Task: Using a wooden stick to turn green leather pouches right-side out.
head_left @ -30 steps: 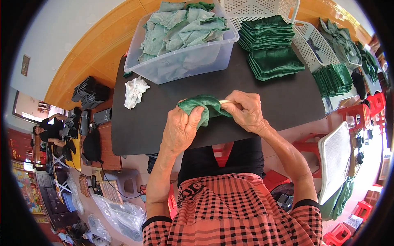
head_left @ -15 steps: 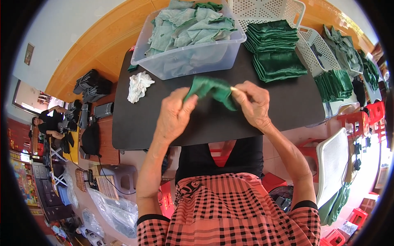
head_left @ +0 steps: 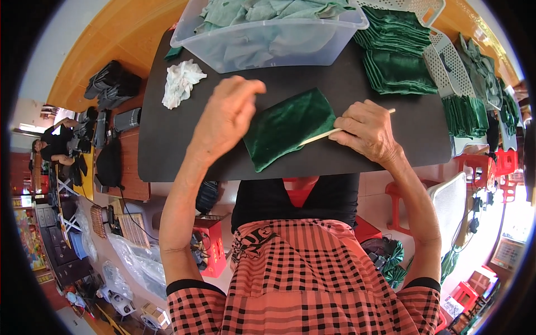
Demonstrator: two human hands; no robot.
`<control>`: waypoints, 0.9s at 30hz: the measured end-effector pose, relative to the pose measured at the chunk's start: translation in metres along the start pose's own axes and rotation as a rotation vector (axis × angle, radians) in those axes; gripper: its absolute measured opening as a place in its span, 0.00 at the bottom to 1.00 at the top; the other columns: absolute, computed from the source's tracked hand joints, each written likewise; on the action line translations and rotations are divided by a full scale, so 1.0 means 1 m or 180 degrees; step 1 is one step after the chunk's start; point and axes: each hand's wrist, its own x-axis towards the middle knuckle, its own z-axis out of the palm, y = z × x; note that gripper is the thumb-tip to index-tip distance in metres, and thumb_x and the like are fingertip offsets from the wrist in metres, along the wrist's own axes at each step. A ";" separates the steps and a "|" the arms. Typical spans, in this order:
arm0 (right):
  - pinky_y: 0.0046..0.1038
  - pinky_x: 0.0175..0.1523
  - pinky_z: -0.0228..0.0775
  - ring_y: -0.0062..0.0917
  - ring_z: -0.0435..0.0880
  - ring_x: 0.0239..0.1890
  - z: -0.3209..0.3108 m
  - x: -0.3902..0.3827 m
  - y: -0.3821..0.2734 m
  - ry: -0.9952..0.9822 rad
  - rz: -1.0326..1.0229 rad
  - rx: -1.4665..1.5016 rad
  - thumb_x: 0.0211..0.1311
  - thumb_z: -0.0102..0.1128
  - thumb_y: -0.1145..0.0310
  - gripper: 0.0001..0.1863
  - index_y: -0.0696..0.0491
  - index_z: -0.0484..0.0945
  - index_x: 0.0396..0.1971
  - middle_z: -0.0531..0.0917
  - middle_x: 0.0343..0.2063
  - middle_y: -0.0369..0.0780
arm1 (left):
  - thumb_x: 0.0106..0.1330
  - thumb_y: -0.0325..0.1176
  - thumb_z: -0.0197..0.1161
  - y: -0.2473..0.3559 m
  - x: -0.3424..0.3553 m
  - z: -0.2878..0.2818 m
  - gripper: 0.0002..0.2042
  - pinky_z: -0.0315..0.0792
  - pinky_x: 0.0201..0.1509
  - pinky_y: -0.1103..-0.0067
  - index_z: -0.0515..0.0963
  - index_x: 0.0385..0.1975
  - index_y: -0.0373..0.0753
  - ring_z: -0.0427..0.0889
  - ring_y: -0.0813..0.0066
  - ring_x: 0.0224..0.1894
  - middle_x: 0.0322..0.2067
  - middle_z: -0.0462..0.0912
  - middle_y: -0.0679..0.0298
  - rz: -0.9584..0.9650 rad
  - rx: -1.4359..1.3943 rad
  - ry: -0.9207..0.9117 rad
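A dark green cloth piece [head_left: 291,127] is seen at the centre of the frame, above or on the tabletop [head_left: 195,153]; whether it is fully laid down cannot be told. A thin pale stick [head_left: 319,136] is pinched between thumb and fingers of the right hand [head_left: 347,129], right of centre, close against the cloth's right corner; whether that corner is also gripped is hidden. The left hand [head_left: 241,106], left of centre, is raised with its fingers loosely bent and parted, slightly blurred, and nothing is seen held in it.

The cloth is judged light, soft and limp, with a smooth sheen by which a little slipping might be allowed; breakage is not to be feared. It is best held by a corner or doubled edge, while the stick, likely stiff and light, is best pinched along its shaft.

The cloth's long axis is slanted from lower left to upper right of the frame. The stick is tilted much the same way, somewhat flatter, with one end at the cloth's lower edge and the other pointed right, beyond the knuckles.
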 end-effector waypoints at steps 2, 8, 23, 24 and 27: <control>0.28 0.27 0.61 0.26 0.73 0.22 0.001 0.002 -0.001 -0.0036 0.0036 0.0066 0.47 0.70 0.60 0.11 0.51 0.79 0.23 0.73 0.19 0.33 | 0.61 0.26 0.59 0.001 -0.003 0.018 0.11 0.68 0.53 0.69 0.75 0.43 0.37 0.72 0.58 0.50 0.41 0.74 0.58 0.0358 0.0210 -0.0277; 0.29 0.28 0.65 0.27 0.74 0.22 -0.010 -0.003 0.001 -0.0332 -0.0010 -0.0119 0.45 0.71 0.61 0.12 0.51 0.79 0.24 0.73 0.20 0.34 | 0.60 0.32 0.63 -0.014 -0.015 0.041 0.19 0.64 0.60 0.63 0.71 0.52 0.43 0.63 0.52 0.59 0.54 0.66 0.57 0.0374 0.0948 -0.0497; 0.30 0.28 0.69 0.31 0.78 0.23 -0.019 -0.006 -0.001 0.0434 0.1664 0.0179 0.57 0.60 0.77 0.07 0.58 0.80 0.37 0.77 0.25 0.41 | 0.54 0.26 0.66 0.038 -0.046 0.031 0.16 0.67 0.54 0.64 0.75 0.43 0.33 0.71 0.54 0.50 0.45 0.72 0.55 0.0599 0.0058 -0.0626; 0.31 0.28 0.70 0.33 0.79 0.24 -0.008 0.008 -0.006 0.0514 0.1475 0.0237 0.56 0.61 0.78 0.07 0.57 0.80 0.36 0.77 0.26 0.41 | 0.53 0.26 0.66 0.041 -0.055 0.038 0.18 0.67 0.56 0.64 0.74 0.44 0.33 0.70 0.54 0.52 0.47 0.72 0.55 0.0642 0.0163 -0.0613; 0.33 0.31 0.71 0.34 0.79 0.27 0.025 0.036 -0.011 0.0547 0.1273 0.0413 0.56 0.61 0.74 0.06 0.55 0.80 0.34 0.77 0.27 0.40 | 0.51 0.25 0.66 0.038 -0.062 0.047 0.20 0.66 0.59 0.64 0.73 0.47 0.31 0.70 0.53 0.54 0.52 0.72 0.56 0.0743 0.0375 -0.0649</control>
